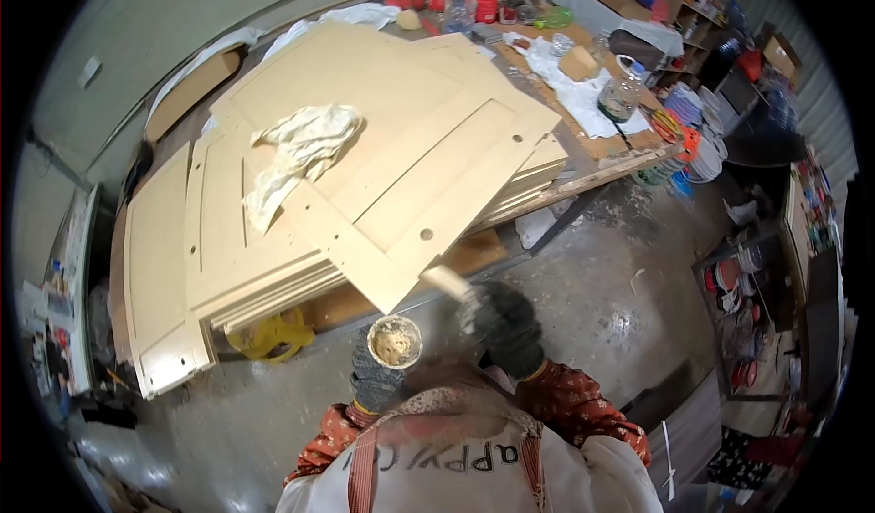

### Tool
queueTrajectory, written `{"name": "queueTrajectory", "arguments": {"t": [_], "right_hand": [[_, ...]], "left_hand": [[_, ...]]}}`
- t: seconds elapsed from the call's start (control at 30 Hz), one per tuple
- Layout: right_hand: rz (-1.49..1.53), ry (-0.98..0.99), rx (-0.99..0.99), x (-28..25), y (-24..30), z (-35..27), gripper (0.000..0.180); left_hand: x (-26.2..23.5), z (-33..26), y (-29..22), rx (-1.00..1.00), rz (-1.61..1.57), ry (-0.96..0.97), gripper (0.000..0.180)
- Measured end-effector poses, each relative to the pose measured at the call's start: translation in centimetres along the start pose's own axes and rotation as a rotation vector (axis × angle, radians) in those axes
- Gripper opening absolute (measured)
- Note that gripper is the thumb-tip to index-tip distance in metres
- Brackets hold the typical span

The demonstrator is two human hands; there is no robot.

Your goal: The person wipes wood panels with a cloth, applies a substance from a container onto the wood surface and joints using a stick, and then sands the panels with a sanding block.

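My left hand [375, 384], in a dark grey knit glove, is closed round a small round cup [395, 342] of lumpy beige paste. My right hand [509, 329], gloved the same way, grips a pale, flat-ended tool [447, 282]; its exact kind is unclear, and its tip is close to the edge of the nearest cream panel [437, 185]. That panel has a long grooved rectangle and round holes near its edge. It lies at an angle on a stack of similar cabinet-door panels [264, 299]. A crumpled off-white cloth [310, 153] rests on top of the panels.
On the workbench [583, 169] at the right are a plastic jug [622, 94], a yellowish sponge [579, 63] and white paper. Red containers [485, 3] stand at the back. A yellow bag [273, 335] is under the stack. Cluttered shelves [743, 303] line the right side.
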State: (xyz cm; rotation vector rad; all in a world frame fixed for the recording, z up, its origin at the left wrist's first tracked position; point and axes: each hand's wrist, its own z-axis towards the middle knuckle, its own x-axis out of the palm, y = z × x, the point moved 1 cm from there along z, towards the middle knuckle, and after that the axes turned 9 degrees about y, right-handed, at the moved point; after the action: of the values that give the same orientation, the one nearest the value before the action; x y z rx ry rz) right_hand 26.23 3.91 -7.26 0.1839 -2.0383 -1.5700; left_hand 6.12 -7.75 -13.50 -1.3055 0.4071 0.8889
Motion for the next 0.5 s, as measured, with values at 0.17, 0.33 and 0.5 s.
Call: {"name": "queueTrajectory", "arguments": {"t": [0.17, 0.33, 0.5], "right_hand": [[-1.292, -0.01, -0.705, -1.9, -1.4, 0.2, 0.049], [-0.001, -0.043, -0.129, -4.3, 5.3, -1.4, 0.024], [-0.383, -0.074, -0.238, -9.5, 6.8, -2.9, 0.022]], "left_hand": [[1.4, 2.1, -3.3, -0.028, -0.427, 0.204, 0.062], [4.1, 4.8, -5.5, 0.029, -0.366, 0.351, 0.064], [6.6, 9.9, -11.2, 0.307, -0.142, 0.231, 0.066]]}}
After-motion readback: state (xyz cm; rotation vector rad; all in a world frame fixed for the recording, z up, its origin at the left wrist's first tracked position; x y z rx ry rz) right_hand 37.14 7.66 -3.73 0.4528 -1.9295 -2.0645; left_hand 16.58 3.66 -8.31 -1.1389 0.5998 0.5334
